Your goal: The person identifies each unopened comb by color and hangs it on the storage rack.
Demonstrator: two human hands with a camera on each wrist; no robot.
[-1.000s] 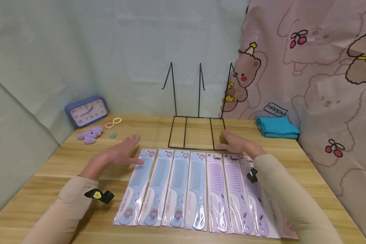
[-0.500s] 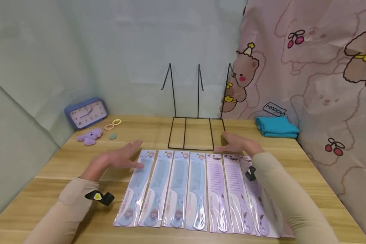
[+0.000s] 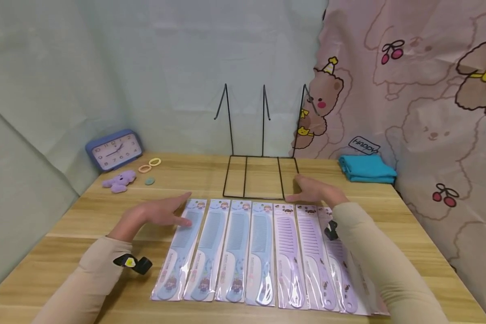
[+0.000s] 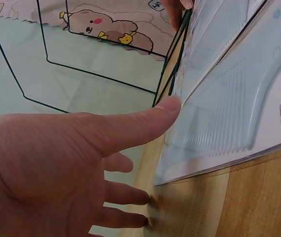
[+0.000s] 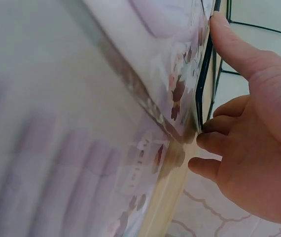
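Combs [image 3: 260, 252] lie side by side, top edges just before the rack [image 3: 263, 121]. Left hand [image 3: 159, 212]: fingers spread, thumb at the row's left end. Right hand [image 3: 312, 189]: fingers spread, by the rack's front-right corner (contact cannot be told). Table [image 3: 198, 175] leaves side room.

"How do the person's arms lie?"

"Both reach forward, the left forearm [image 3: 85, 276] and right forearm [image 3: 382, 258] slanting inward."

"And the left hand [image 3: 158, 213]?"

"Fingers [image 4: 126, 192] loosely extended, the left thumb [image 3: 182, 221] stretched away from them."

"The right hand [image 3: 311, 188]?"

"Relaxed too, its fingers slightly bent, the right thumb [image 3: 294, 198] pointing inward."
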